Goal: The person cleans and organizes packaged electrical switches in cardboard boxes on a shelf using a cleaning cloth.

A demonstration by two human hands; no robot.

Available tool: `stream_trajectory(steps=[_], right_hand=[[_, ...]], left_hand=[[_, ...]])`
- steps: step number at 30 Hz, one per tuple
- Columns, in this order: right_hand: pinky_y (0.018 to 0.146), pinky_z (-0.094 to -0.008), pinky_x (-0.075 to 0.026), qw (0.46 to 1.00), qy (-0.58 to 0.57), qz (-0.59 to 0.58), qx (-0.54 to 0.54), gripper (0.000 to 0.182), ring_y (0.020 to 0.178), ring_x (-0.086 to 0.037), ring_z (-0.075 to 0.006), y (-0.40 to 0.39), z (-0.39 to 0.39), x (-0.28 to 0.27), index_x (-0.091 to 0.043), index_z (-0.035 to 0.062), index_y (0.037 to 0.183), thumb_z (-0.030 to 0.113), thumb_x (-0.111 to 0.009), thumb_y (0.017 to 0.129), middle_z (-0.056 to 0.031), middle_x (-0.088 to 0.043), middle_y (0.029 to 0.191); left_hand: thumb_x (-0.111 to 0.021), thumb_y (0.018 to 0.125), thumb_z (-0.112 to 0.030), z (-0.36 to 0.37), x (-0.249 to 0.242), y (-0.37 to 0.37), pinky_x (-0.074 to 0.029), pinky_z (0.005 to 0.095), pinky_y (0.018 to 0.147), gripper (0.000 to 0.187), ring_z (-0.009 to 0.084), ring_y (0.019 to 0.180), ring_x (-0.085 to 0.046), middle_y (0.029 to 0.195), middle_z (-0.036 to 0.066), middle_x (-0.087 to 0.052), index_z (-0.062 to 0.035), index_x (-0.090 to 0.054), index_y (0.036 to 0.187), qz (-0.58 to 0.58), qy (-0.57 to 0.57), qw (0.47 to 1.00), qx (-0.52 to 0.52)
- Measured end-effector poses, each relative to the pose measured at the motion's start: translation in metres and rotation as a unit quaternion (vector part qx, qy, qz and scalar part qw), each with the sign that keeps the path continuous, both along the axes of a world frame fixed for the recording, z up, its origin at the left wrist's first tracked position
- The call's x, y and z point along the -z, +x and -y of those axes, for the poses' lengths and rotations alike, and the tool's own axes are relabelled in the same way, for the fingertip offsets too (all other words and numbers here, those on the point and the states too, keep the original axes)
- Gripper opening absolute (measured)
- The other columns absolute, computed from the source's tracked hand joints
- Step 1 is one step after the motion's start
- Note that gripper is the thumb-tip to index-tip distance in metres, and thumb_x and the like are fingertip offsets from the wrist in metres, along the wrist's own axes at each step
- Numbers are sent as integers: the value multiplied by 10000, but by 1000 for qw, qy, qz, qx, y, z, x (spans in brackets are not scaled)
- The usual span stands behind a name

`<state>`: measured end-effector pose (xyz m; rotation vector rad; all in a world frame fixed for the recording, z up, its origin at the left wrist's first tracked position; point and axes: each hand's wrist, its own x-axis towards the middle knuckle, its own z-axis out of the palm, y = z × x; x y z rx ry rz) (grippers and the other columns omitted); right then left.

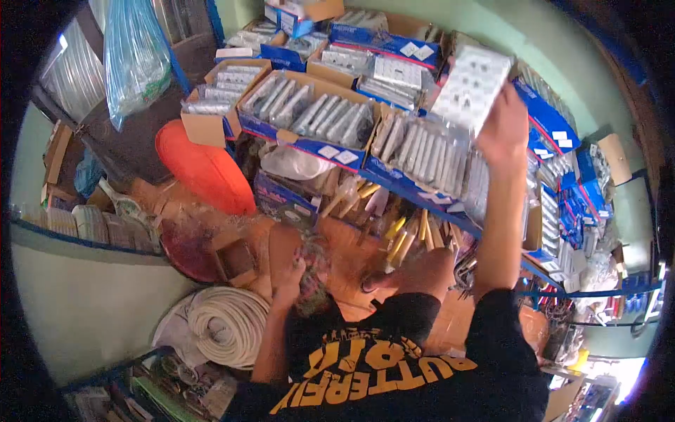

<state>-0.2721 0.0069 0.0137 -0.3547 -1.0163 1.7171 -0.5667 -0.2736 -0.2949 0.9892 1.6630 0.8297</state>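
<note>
My right hand [503, 128] is raised over the boxes and closed on the edge of a white socket panel [472, 86]. The panel has rows of dark openings and seems wrapped in clear plastic. Directly below it, a blue carton [408, 169] holds a row of similar wrapped panels [429, 151] standing on edge. Beside that, another open carton [309, 141] holds more of them. My left hand [287, 279] is low, by my leg and some patterned cloth [313, 271]. Its fingers are too blurred to read.
More open cartons [555, 130] crowd the shelf. An orange-red cushion-like object [200, 165] leans below at left. A coil of white cable [228, 327] lies lower left. Tool handles [404, 243] stick up under the shelf. A clear plastic bag [137, 60] hangs upper left.
</note>
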Motion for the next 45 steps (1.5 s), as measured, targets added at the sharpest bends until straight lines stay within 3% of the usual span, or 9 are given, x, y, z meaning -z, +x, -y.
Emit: stream_trajectory(steps=[9,18,20,22,27,32,38,41,45], right_hand=[[656,-307,-552,937,48,320,134,346,713,-635,-145,-48,-221,-28,-626,38,1075,327,-654,888,-40,-674,912],[826,-357,-485,604,244,668,361,576,930,-640,-264,-37,-375,-12,-626,14,1115,511,-642,823,-117,-676,1038],[902,-364,-458,461,477,655,363,651,1033,-610,-295,-47,-359,-34,-579,25,1197,553,-623,818,-152,-648,1119],[933,-381,-456,473,451,687,318,622,1083,-589,-328,-57,-330,-53,-550,77,1240,498,-676,800,-164,-614,1189],[1102,-458,-277,217,622,733,167,465,1178,-533,-271,-70,-298,-51,-611,191,1169,220,-723,718,-71,-620,1199],[1089,-444,-290,252,693,664,124,381,1148,-547,-246,-49,-342,-11,-651,186,1081,145,-686,704,-34,-649,1101],[777,-389,-533,111,624,768,94,383,994,-633,-294,-69,-328,12,-625,197,1154,162,-608,773,-137,-645,1080],[774,-449,-522,293,603,730,130,222,935,-633,-326,-73,-313,17,-683,106,959,120,-597,756,-170,-646,913],[813,-440,-525,157,567,799,129,270,1022,-623,-331,-83,-285,5,-661,126,1059,194,-566,815,-176,-647,1073]], left_hand=[[-535,906,-257,21,75,35,-484,464,743,326,372,859,-590,911,234,-612,56,-585,980,-270,223,920,176],[-595,833,-219,15,56,34,-490,444,775,289,357,884,-584,901,199,-604,42,-586,957,-282,224,925,126],[-604,827,-213,19,73,32,-492,444,774,287,354,885,-584,905,199,-605,39,-587,963,-275,229,926,119],[-618,816,-206,22,95,29,-494,440,768,281,352,872,-587,902,192,-606,29,-589,968,-371,313,858,171],[-624,811,-217,18,85,29,-495,444,770,297,361,848,-590,889,199,-608,37,-590,962,-338,291,881,160],[-611,824,-233,6,51,32,-495,440,763,297,358,841,-593,883,200,-611,38,-594,946,-283,163,933,148],[-590,845,-235,15,82,31,-497,423,743,277,344,845,-596,864,190,-611,29,-595,930,-355,284,873,176],[-600,835,-238,9,51,33,-498,426,739,275,343,843,-597,873,189,-611,22,-595,925,-308,194,920,144],[-603,827,-233,7,52,33,-500,444,741,270,349,833,-596,869,189,-609,17,-591,932,-301,191,923,143]])
